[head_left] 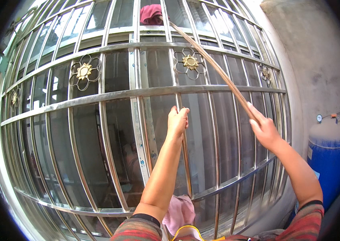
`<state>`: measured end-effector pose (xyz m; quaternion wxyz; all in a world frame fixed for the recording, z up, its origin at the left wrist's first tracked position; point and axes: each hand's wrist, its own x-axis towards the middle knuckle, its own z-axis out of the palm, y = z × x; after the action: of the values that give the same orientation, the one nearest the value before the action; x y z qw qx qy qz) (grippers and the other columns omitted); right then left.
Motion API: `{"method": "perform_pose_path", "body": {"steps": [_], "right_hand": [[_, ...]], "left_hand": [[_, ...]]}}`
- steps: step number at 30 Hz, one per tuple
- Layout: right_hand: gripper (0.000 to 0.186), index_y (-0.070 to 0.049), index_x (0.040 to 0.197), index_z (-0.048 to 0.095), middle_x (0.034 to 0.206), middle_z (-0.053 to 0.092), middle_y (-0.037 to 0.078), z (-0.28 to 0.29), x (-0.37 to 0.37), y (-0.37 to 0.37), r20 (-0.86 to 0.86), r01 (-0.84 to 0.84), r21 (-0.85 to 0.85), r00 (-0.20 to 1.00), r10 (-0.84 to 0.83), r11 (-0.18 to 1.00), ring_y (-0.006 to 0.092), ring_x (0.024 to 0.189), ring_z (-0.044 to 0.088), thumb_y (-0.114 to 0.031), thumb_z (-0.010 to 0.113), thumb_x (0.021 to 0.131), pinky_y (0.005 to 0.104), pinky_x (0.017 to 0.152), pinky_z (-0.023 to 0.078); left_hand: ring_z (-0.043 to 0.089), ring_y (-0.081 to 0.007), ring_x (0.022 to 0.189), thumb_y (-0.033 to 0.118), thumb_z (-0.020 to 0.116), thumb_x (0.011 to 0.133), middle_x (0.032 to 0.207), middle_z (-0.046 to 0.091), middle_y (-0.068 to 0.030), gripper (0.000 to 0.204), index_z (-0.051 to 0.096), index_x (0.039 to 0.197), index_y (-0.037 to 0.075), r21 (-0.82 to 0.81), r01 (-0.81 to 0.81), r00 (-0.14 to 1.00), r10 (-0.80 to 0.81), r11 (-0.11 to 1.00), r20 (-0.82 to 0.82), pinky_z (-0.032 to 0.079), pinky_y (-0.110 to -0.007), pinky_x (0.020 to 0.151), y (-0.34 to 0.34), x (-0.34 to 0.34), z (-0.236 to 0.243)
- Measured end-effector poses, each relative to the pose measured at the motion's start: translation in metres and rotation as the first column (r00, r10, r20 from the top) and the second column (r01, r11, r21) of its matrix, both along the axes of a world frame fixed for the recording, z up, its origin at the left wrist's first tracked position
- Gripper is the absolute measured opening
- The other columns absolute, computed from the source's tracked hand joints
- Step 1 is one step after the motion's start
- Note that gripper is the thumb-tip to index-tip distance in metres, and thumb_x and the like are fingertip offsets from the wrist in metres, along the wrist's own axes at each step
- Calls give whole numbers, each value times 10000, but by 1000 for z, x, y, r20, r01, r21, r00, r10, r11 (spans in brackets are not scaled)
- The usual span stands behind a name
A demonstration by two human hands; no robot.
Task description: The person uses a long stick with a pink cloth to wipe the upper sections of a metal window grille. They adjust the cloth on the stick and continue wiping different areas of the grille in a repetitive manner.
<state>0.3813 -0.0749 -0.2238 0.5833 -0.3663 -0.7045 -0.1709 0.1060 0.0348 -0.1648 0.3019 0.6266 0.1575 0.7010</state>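
Observation:
My right hand (265, 130) grips the lower end of a long wooden stick (218, 70), which slants up and to the left across the window bars. At the stick's far end a dark pink cloth (151, 15) is bunched against the upper window pane, behind the bars. My left hand (178, 121) is wrapped round one upright bar of the shiny metal window grille (118, 95), in the middle of the view. Below my left forearm hangs a light pink cloth (179, 213), partly hidden by the arm.
Gold flower ornaments (84, 71) sit between two crossbars of the grille. Behind it are glass panes in white frames (141, 140). A blue tank (330, 156) with a dusty top and a small gauge (319, 117) stands at the right, by a grey wall (314, 52).

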Motion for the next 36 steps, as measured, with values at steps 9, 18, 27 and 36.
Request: {"method": "perform_pose_path", "body": {"steps": [9, 18, 27, 36], "right_hand": [[509, -70, 1358, 412, 1057, 587, 252, -3, 54, -35, 59, 99, 153, 992, -109, 983, 133, 615, 490, -14, 485, 858, 281, 618, 450], [477, -63, 1334, 436, 1247, 531, 210, 49, 64, -43, 141, 115, 123, 981, -132, 986, 291, 1096, 582, -52, 483, 859, 323, 905, 436], [498, -66, 1317, 466, 1262, 522, 188, 11, 150, -146, 154, 479, 257, 837, -525, 839, 290, 1107, 573, 44, 478, 831, 306, 907, 423], [452, -45, 1293, 483, 1210, 555, 204, 77, 89, -98, 206, 259, 325, 919, -336, 909, 236, 877, 629, -34, 495, 841, 299, 808, 455]], "left_hand": [[396, -58, 456, 123, 583, 812, 604, 432, 28, 131, 463, 854, 89, 3, -32, 999, 32, 999, 14, 349, -212, 405, -3, 3, 0], [397, -57, 460, 111, 577, 809, 602, 433, 31, 121, 464, 846, 91, -22, 0, 1000, 0, 1000, 15, 347, -217, 405, -1, 0, 1], [384, -63, 443, 113, 586, 803, 599, 430, 23, 141, 459, 857, 82, -10, -24, 999, 25, 1000, 34, 332, -218, 398, -1, 3, 1], [386, -63, 444, 119, 590, 807, 598, 430, 26, 146, 460, 863, 82, -39, -1, 1000, 2, 999, 27, 341, -221, 402, -1, 1, 1]]}}
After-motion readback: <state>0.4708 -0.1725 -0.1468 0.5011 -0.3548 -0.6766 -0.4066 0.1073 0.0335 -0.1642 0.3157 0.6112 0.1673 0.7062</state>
